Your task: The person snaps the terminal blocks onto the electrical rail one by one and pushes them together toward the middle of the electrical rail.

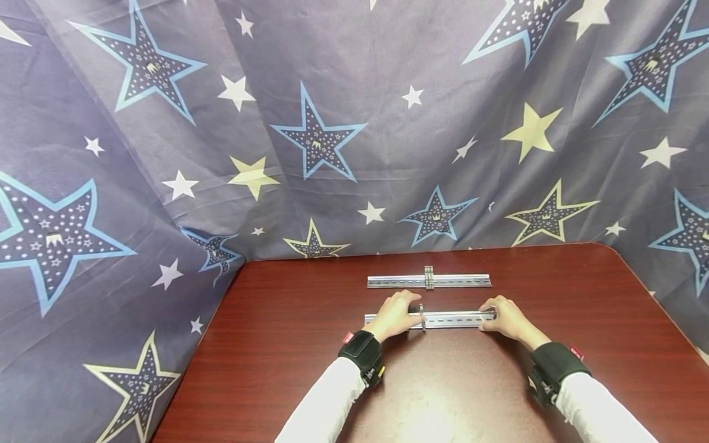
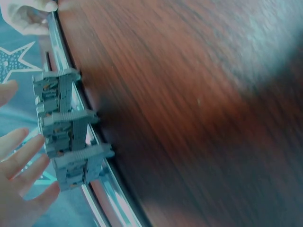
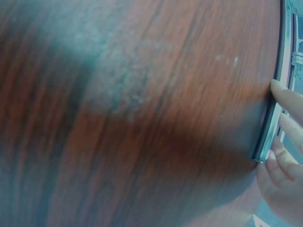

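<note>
A slotted metal DIN rail point(image 1: 454, 319) lies across the table in front of me, carrying a thin grey terminal block point(image 1: 423, 317). My left hand point(image 1: 394, 315) is at its left part, thumb and index finger apart beside the block. In the left wrist view, three grey terminal blocks point(image 2: 68, 130) line up along the rail, with the left fingers spread straight next to them; contact is hard to tell. At the rail's right end, my right hand point(image 1: 508, 318) holds it, thumb on the near edge and fingers on the far side, as the right wrist view shows.
A second DIN rail point(image 1: 462, 281) lies parallel behind the first, with grey blocks point(image 1: 429, 278) grouped near its middle. Both lie on a reddish-brown wooden table point(image 1: 288, 332). A star-patterned cloth point(image 1: 343, 203) hangs along the back and the sides.
</note>
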A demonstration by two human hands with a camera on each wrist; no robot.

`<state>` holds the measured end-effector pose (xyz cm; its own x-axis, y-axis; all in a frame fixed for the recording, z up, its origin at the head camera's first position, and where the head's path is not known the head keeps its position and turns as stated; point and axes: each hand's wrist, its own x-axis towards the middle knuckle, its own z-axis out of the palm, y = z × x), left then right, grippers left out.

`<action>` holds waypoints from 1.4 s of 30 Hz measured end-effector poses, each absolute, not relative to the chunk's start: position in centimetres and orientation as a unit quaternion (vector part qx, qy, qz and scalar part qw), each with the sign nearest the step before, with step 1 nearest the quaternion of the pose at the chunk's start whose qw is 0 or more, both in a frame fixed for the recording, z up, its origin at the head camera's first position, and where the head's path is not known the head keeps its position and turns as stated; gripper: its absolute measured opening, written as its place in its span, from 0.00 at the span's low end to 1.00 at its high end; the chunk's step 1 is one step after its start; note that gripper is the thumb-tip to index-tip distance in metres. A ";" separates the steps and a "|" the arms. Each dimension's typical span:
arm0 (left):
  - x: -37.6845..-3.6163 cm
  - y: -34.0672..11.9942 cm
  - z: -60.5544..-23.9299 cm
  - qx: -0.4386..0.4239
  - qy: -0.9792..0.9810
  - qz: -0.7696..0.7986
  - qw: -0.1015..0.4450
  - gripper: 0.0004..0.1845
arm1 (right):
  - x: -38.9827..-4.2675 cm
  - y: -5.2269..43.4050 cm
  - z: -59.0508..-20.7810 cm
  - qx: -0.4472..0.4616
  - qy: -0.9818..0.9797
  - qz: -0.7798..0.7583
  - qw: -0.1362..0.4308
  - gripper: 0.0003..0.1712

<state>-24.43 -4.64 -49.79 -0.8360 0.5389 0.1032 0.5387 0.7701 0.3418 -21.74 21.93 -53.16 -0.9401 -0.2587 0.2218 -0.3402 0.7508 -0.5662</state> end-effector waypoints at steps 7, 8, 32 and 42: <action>-24.4 -4.1 -50.2 0.288 0.942 0.168 0.016 0.31 | -21.7 21.9 -53.2 0.155 -0.935 0.313 0.064 0.19; -24.4 -4.1 -50.3 0.290 0.942 0.167 0.016 0.31 | -21.8 22.0 -53.2 0.154 -0.935 0.313 0.065 0.18; -24.4 -2.6 -50.6 0.287 0.940 0.182 0.005 0.26 | -21.9 21.9 -53.4 0.153 -0.934 0.319 0.060 0.18; -24.3 -1.3 -50.6 0.296 0.941 0.163 0.005 0.26 | -21.7 21.9 -53.3 0.143 -0.934 0.323 0.051 0.18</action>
